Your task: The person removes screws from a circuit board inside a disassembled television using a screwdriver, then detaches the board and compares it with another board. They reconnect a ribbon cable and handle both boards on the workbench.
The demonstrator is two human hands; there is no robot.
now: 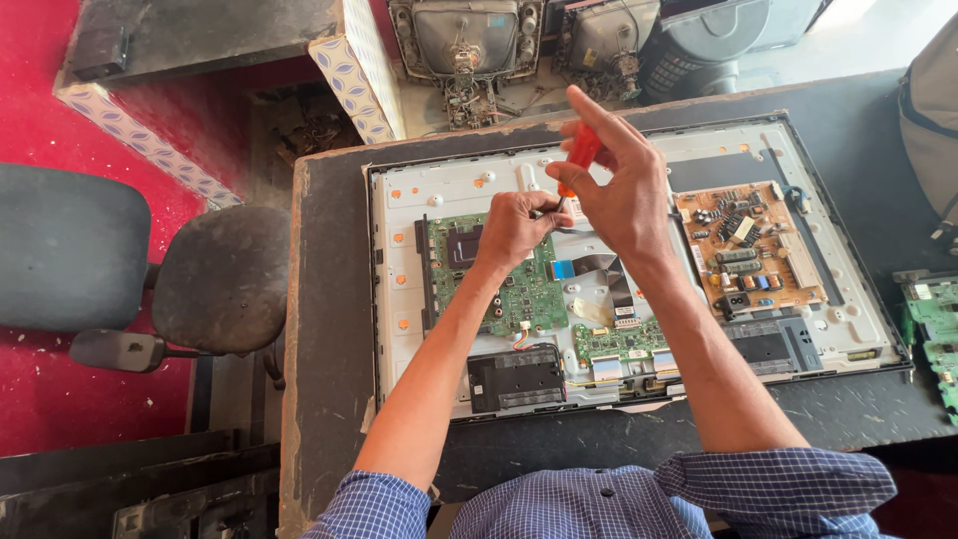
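An opened flat television [639, 170] lies back-side up on a dark table [329, 329], its white metal panel bared. My right hand [624, 190] grips the red handle of a screwdriver [582, 152] held upright. My left hand [516, 225] pinches the tool's shaft close to the tip, right over the top edge of the green main circuit board [519, 294]. A brown power board [748, 250] sits to the right, and a smaller green board [619, 339] lies below the hands with flat ribbon cables around it.
A worn black office chair [220, 279] stands left of the table on a red floor. Old tube television shells [469, 40] stand behind the table. More green circuit boards [938, 319] lie at the table's right edge. A grey bag [933, 120] rests at far right.
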